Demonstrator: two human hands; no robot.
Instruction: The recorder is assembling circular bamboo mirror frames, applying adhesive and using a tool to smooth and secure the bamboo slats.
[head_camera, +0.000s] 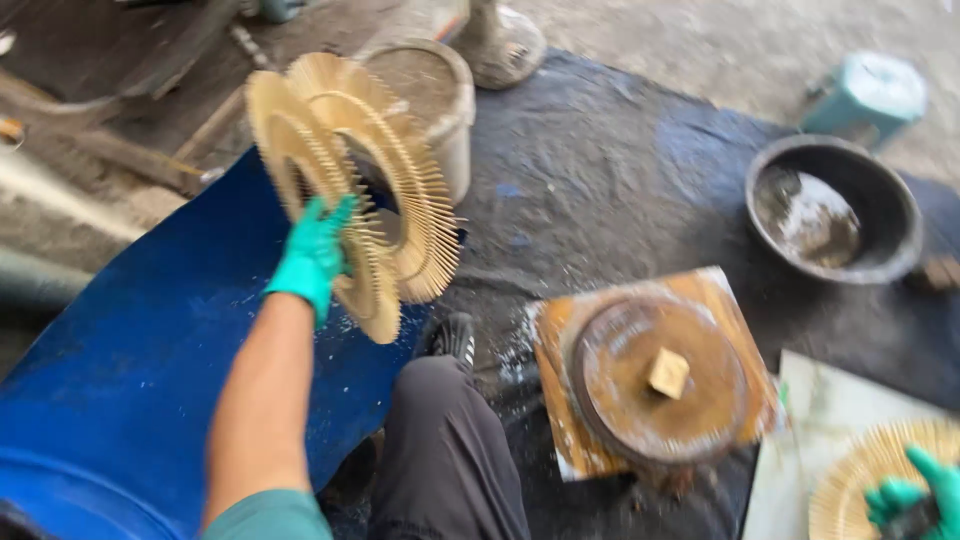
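While left hand fingers clamp stick ring at inner rim, right hand fingers curl on second ring.

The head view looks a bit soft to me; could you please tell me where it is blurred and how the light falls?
In the head view, motion blur smears the tan ring of fanned wooden sticks held up by the left hand in a green glove; the round rusty disc and dark round bowl are soft too; the light is even daylight, with no hard shadows or glare.
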